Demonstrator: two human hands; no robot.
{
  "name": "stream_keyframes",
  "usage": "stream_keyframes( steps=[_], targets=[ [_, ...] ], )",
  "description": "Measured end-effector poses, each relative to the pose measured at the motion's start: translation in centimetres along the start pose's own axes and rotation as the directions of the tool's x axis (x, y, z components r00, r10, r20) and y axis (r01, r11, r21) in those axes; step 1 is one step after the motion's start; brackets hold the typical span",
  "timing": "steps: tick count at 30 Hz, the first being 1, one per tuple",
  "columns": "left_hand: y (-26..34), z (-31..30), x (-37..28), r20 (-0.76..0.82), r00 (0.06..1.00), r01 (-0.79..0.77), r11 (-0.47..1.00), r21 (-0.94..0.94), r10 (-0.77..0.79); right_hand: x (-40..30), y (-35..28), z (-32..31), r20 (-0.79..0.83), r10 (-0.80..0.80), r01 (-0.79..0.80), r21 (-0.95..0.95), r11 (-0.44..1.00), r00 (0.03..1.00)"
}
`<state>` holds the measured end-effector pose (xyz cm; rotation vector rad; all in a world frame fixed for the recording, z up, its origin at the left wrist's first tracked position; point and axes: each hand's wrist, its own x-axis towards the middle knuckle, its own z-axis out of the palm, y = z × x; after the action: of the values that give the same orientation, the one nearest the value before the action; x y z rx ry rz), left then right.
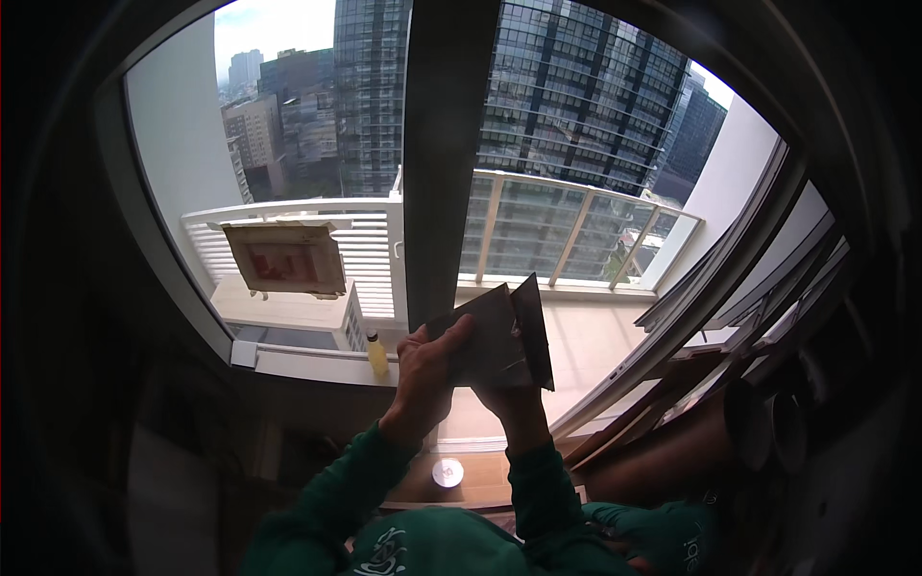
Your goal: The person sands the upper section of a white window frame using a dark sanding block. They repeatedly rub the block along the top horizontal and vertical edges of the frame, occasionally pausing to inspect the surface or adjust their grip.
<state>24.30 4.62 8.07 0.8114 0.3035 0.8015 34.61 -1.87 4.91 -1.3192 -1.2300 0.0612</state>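
Note:
I hold a dark, flat, box-like object point(484, 342) up in front of the window; backlight hides its details. A second dark flap or panel point(533, 335) stands out at an angle along its right side. My left hand point(430, 363) grips the left edge, its thumb lying across the near face. From below, my right hand point(513, 405) supports the right part; its fingers are mostly hidden behind the object. Beyond my left hand, a small bottle of yellow liquid with a dark cap point(377, 354) stands on the white windowsill point(310, 365).
A dark window post point(446, 158) rises ahead. Taped to the left pane is a cardboard sheet point(286, 259). A white disc point(447, 472) lies on the wooden floor point(414, 479). Large brown tubes point(663, 439) lean at right, near green printed fabric point(648, 529). Outside is a balcony with a glass railing point(569, 230).

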Motion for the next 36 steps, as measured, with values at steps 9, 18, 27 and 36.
stream_keyframes(
  steps=[9,18,27,36],
  targets=[
    [2.6,0.3,1.5,-0.055,0.996,-0.075,0.997,0.032,0.077,-3.5,6.3,-0.5,0.461,0.169,-0.49,0.799,0.35,0.871],
    [-0.5,-3.6,3.9,-0.102,0.866,-0.457,0.859,0.231,0.489,-2.7,0.2,-1.5,-0.224,0.576,-0.164,0.823,0.544,0.787],
    [-0.9,-1.2,1.2,0.279,0.799,-0.6,0.664,0.447,0.534,-2.3,-0.2,-2.4,-0.458,0.359,-0.169,0.403,0.899,0.813],
    [1.7,0.0,0.7,0.732,0.627,-0.779,0.222,0.587,0.265,-1.4,-0.2,-6.3,-0.351,0.151,-0.104,0.148,0.983,0.924]
  ],
)
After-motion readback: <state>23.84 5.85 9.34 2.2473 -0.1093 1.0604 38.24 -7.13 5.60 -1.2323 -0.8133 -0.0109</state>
